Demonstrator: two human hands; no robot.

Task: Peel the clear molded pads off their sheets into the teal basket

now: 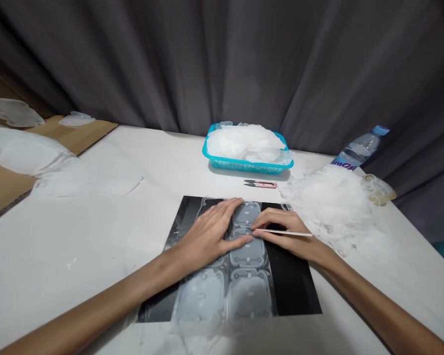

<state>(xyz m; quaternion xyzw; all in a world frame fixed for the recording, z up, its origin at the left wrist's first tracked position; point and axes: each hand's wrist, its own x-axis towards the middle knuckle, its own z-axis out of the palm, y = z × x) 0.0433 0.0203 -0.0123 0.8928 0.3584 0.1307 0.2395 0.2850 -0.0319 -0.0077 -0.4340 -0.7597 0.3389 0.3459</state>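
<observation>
A translucent moulded sheet with rows of rounded rectangular panels lies on a black mat. My left hand rests on the sheet with its fingers stretched out, the thumb apart and pointing toward my right hand. In my right hand a thin white stick is pinched between thumb and fingers. Its tip end is at the seam between two panels, close to my left thumb. What lies beneath my left palm is hidden.
Behind the mat are pink-handled thread snips and a turquoise basket heaped with white translucent pieces. To the right lie a pile of clear scraps, a water bottle and a roll of tape. Cardboard with translucent sheets lies left.
</observation>
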